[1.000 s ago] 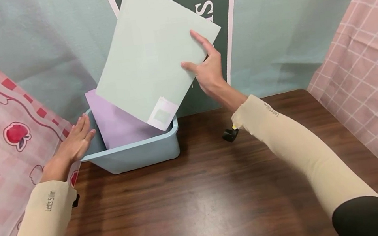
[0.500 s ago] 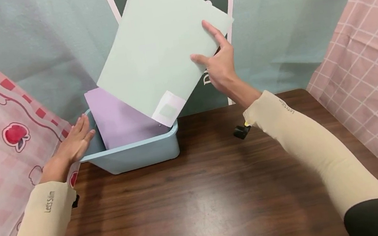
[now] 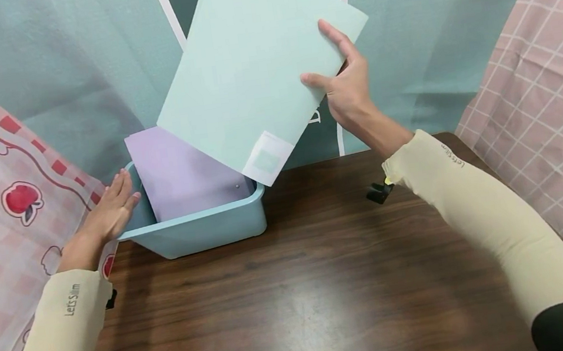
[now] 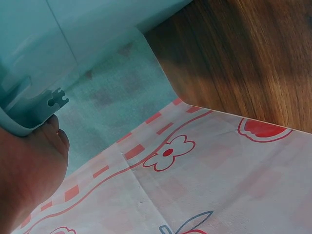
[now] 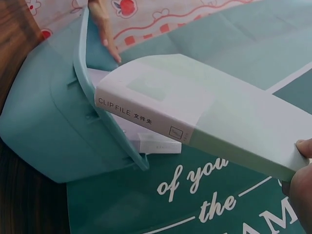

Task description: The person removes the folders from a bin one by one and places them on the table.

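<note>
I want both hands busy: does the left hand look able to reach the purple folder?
Probably yes: the left hand is at the rim of the blue bin, beside the purple folder, its left part uncovered; the pale green folder in the right hand overlaps only its upper right.

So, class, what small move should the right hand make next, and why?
Probably shift the green file rightward, over the table, to clear the blue bin: the right hand grips its side, and in the right wrist view its labelled end overlaps the bin's rim.

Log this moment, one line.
right hand: holds mint file | left hand: at rim of blue bin | purple folder: in bin
</note>
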The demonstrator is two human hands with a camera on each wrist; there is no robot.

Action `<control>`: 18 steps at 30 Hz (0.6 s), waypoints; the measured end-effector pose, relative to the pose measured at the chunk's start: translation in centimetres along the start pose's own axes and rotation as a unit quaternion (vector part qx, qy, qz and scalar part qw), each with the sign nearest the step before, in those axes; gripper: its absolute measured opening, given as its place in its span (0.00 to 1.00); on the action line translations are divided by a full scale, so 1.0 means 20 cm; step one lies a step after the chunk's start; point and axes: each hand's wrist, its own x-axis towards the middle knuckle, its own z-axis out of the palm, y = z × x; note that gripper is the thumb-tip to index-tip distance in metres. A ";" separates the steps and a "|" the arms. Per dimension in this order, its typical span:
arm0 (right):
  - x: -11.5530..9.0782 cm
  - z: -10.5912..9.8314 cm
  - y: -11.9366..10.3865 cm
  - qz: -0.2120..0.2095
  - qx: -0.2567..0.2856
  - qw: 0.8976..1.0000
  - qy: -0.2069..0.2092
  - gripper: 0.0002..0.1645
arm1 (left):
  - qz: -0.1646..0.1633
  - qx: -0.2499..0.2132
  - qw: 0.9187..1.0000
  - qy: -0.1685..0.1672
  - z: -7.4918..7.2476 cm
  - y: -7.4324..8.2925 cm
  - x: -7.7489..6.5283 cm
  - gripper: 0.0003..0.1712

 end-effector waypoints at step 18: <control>0.02 -0.18 -0.07 0.001 0.004 0.999 -0.038 0.57 | -0.005 -0.009 1.000 0.004 0.01 0.01 0.00 0.42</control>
